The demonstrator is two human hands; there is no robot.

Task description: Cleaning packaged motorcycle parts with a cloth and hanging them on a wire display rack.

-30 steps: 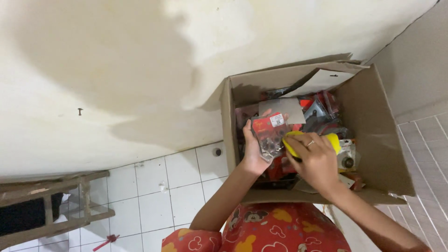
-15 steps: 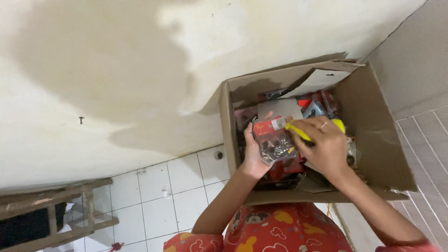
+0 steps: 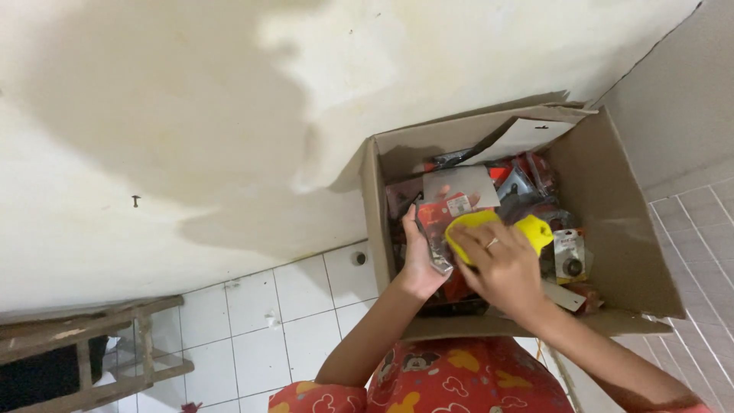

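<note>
An open cardboard box (image 3: 612,191) stands against the wall, filled with several packaged hardware items in red and clear wrappers. My left hand (image 3: 422,260) grips a clear packet with a red card (image 3: 437,218) at the box's left side. My right hand (image 3: 501,268), with a ring on one finger, rests on a yellow object (image 3: 535,228) lying over the packets and curls around it. A grey flat sheet (image 3: 461,186) lies just beyond both hands. My red patterned clothing shows at the bottom.
A stained off-white wall (image 3: 229,138) fills the upper left. White floor tiles (image 3: 306,306) run below it, with a round drain hole (image 3: 359,258) beside the box. A wooden frame (image 3: 92,352) stands at the bottom left. More tiles lie at the right.
My right hand has slid further over the yellow object and now covers the packet's lower part. The left hand keeps its hold on the packet, which sits lower in the box.
</note>
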